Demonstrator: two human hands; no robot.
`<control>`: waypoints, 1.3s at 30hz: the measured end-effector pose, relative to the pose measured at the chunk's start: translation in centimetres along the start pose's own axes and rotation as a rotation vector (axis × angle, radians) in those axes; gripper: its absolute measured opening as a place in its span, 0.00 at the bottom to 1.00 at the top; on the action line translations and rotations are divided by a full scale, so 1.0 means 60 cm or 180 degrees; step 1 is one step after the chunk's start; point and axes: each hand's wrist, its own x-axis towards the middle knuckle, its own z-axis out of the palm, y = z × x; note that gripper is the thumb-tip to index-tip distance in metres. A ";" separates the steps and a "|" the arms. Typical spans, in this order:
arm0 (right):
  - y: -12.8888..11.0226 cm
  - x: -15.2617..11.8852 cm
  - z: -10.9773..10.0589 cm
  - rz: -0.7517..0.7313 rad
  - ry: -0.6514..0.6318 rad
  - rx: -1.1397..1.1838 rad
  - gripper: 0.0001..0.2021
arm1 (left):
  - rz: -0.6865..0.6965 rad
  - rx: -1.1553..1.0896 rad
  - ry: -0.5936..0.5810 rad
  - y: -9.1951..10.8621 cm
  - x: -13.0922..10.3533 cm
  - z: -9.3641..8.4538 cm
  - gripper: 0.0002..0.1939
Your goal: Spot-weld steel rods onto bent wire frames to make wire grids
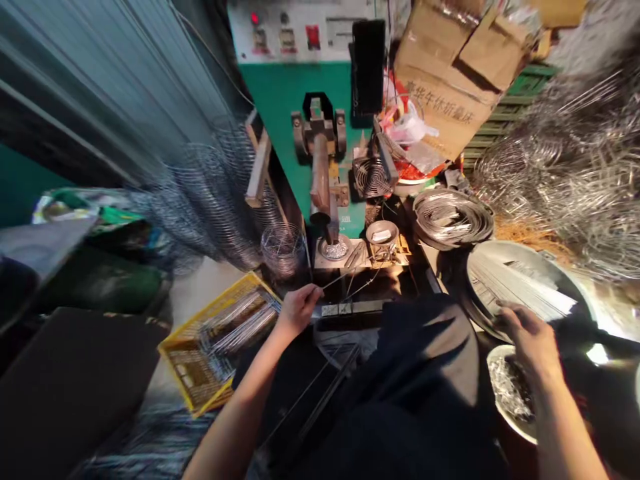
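Note:
My left hand is closed in a pinch on a thin metal rod, which points up and right toward the green machine. To its left stands a yellow basket with metal rods in it. My right hand is over the near edge of a round metal pan that bears flat metal strips. Its fingers are bent together, and what they hold, if anything, is too small to tell. Below the pan, a bowl of small shiny pieces sits beside my right wrist.
Under the machine's arm are a dish of small metal bits and a small bowl. A coil of metal strip lies behind the pan. Wire rings stack at left; tangled wire and a cardboard box are at right.

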 end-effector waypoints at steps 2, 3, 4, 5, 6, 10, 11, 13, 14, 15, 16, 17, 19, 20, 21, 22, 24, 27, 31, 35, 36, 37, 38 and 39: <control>-0.078 -0.019 0.089 -0.0094 -0.0981 0.0960 0.17 | -0.0007 -0.0044 0.0116 0.007 -0.014 0.000 0.17; -0.113 -0.036 0.142 -0.0074 -0.1402 0.1235 0.19 | -0.0007 -0.0064 0.0177 0.011 -0.021 0.001 0.16; -0.143 -0.057 0.195 -0.0039 -0.1718 0.1494 0.21 | -0.0012 -0.0078 0.0237 0.015 -0.028 0.001 0.16; -0.169 -0.078 0.248 0.0047 -0.1979 0.1665 0.21 | -0.0018 -0.0091 0.0298 0.019 -0.035 0.001 0.16; -0.190 -0.099 0.296 0.0183 -0.2146 0.1776 0.21 | -0.0030 -0.0105 0.0363 0.022 -0.041 0.001 0.16; -0.240 -0.160 0.426 0.0398 -0.2285 0.2056 0.18 | -0.0113 -0.0186 0.0613 0.023 -0.063 -0.005 0.16; -0.249 -0.168 0.442 0.0405 -0.2316 0.2134 0.18 | -0.0138 -0.0213 0.0661 0.021 -0.066 -0.007 0.16; -0.266 -0.180 0.463 0.0385 -0.2388 0.2344 0.17 | -0.0198 -0.0265 0.0728 0.015 -0.071 -0.012 0.16; -0.274 -0.185 0.470 0.0342 -0.2416 0.2444 0.16 | -0.0230 -0.0289 0.0746 0.011 -0.073 -0.014 0.16; -0.281 -0.188 0.475 0.0282 -0.2430 0.2519 0.16 | -0.0259 -0.0311 0.0757 0.008 -0.074 -0.015 0.16; -0.287 -0.191 0.480 0.0219 -0.2432 0.2569 0.16 | -0.0283 -0.0332 0.0768 0.004 -0.074 -0.017 0.16; -0.292 -0.193 0.484 0.0158 -0.2435 0.2595 0.16 | -0.0299 -0.0354 0.0783 0.001 -0.074 -0.018 0.15; -0.299 -0.196 0.490 0.0053 -0.2446 0.2595 0.15 | -0.0308 -0.0402 0.0803 -0.004 -0.074 -0.019 0.15; -0.300 -0.196 0.493 0.0009 -0.2443 0.2590 0.15 | -0.0312 -0.0421 0.0813 -0.006 -0.074 -0.019 0.15; -0.301 -0.196 0.495 -0.0030 -0.2432 0.2588 0.15 | -0.0317 -0.0435 0.0821 -0.008 -0.073 -0.018 0.15; -0.301 -0.196 0.496 -0.0058 -0.2419 0.2587 0.15 | -0.0326 -0.0447 0.0827 -0.010 -0.072 -0.017 0.15; -0.302 -0.195 0.497 -0.0084 -0.2360 0.2600 0.14 | -0.0355 -0.0470 0.0844 -0.012 -0.069 -0.015 0.15; -0.305 -0.191 0.497 -0.0109 -0.2248 0.2620 0.11 | -0.0362 -0.0515 0.0880 -0.013 -0.064 -0.011 0.15; -0.311 -0.183 0.497 -0.0140 -0.2210 0.2588 0.11 | -0.0353 -0.0531 0.0903 -0.010 -0.056 -0.006 0.15; -0.312 -0.175 0.499 -0.0168 -0.2228 0.2562 0.12 | -0.0348 -0.0553 0.0927 -0.008 -0.050 -0.001 0.15; -0.312 -0.173 0.500 -0.0168 -0.2214 0.2569 0.12 | -0.0340 -0.0536 0.0941 -0.008 -0.049 0.000 0.15; -0.311 -0.172 0.501 -0.0161 -0.2191 0.2582 0.12 | -0.0336 -0.0506 0.0959 -0.007 -0.048 0.001 0.15; -0.311 -0.172 0.503 -0.0151 -0.2174 0.2592 0.12 | -0.0332 -0.0473 0.0979 -0.007 -0.046 0.001 0.16; -0.311 -0.171 0.504 -0.0146 -0.2166 0.2595 0.12 | -0.0329 -0.0443 0.0994 -0.006 -0.045 0.001 0.16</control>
